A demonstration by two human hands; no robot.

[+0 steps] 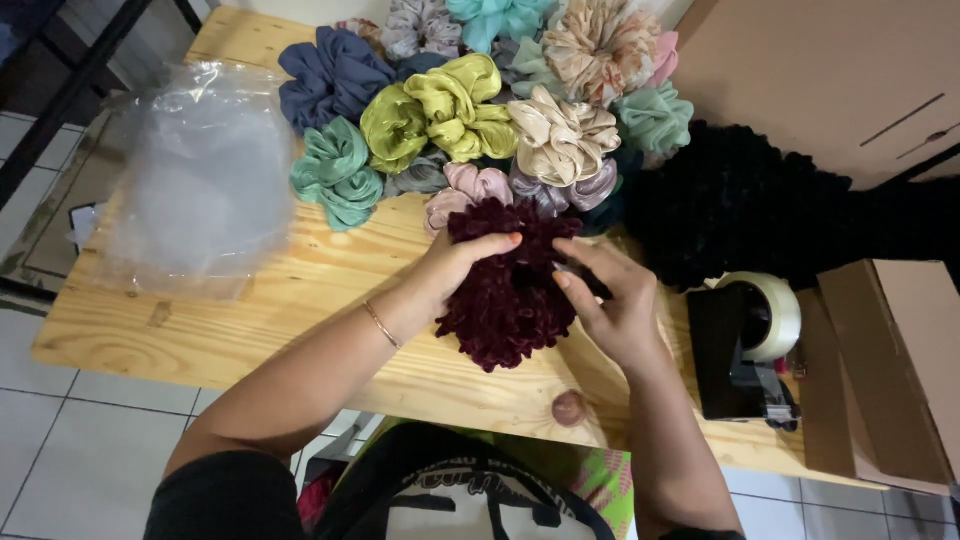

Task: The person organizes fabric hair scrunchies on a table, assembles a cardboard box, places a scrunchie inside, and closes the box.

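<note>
The dark maroon scrunchie (pixel 510 290) rests on the wooden counter (pixel 250 330), just at 6 o'clock of the heap of coloured scrunchies (pixel 470 110). The left hand (pixel 455 262) grips its 10 o'clock edge, fingers curled over the fabric. The right hand (pixel 615 300) holds its 3 o'clock edge, fingers pinching narrow. The scrunchie lies between both grips; its longer axis runs roughly 12 to 6 o'clock. Both hands are equally near. A tape dispenser (pixel 750 345) stands at 3 o'clock.
</note>
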